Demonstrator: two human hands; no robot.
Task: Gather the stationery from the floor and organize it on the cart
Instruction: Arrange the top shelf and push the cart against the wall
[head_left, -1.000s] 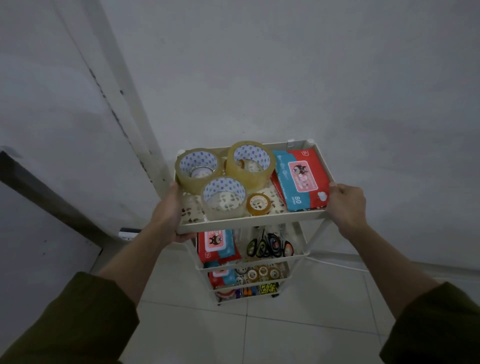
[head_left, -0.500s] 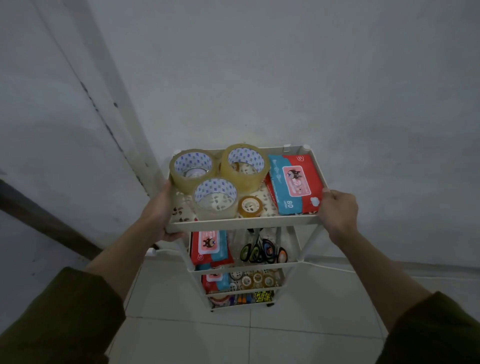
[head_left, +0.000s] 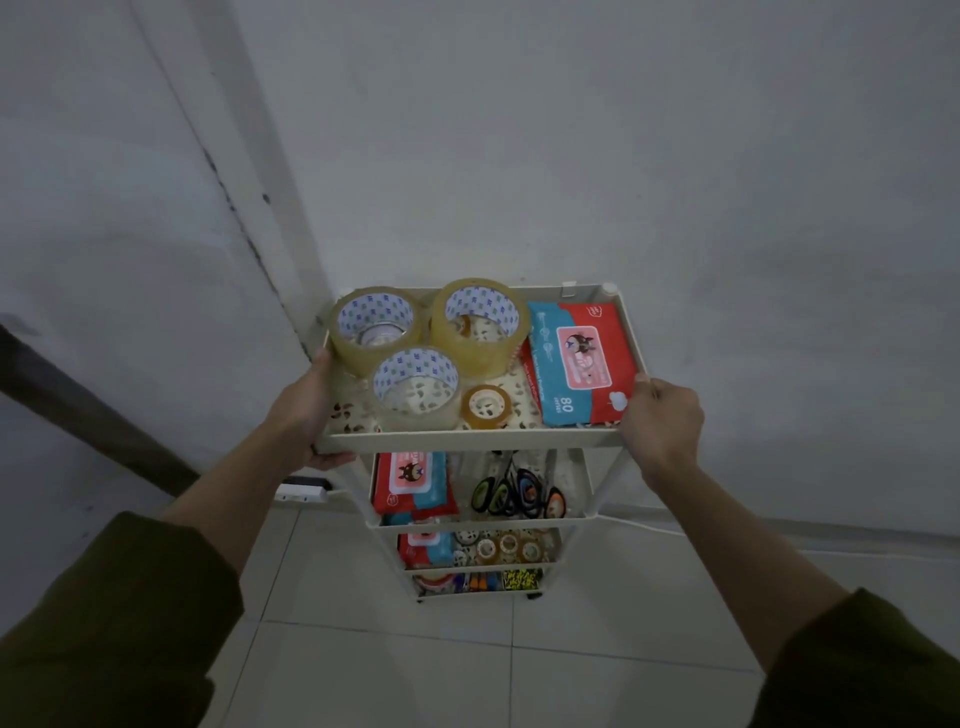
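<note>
A cream tiered cart (head_left: 467, 440) stands against the white wall. My left hand (head_left: 304, 410) grips the left rim of its top tray, and my right hand (head_left: 660, 423) grips the right rim. On the top tray lie three big clear tape rolls (head_left: 415, 387), a small tape roll (head_left: 487, 407) and a red-and-blue wipes pack (head_left: 579, 364). The second tier holds another wipes pack (head_left: 413, 480) and several scissors (head_left: 517, 493). Small tape rolls (head_left: 506, 546) fill the third tier, and colourful small items (head_left: 488, 581) sit on the lowest one.
The wall corner rises just behind the cart's left side. A white power strip (head_left: 304, 490) lies on the floor to the left, and a white cable (head_left: 727, 535) runs along the wall base to the right. Pale floor tiles (head_left: 415, 665) lie in front.
The cart now sits closer to the wall corner and lower in view. Both hands have kept their grip on the top tray's rims.
</note>
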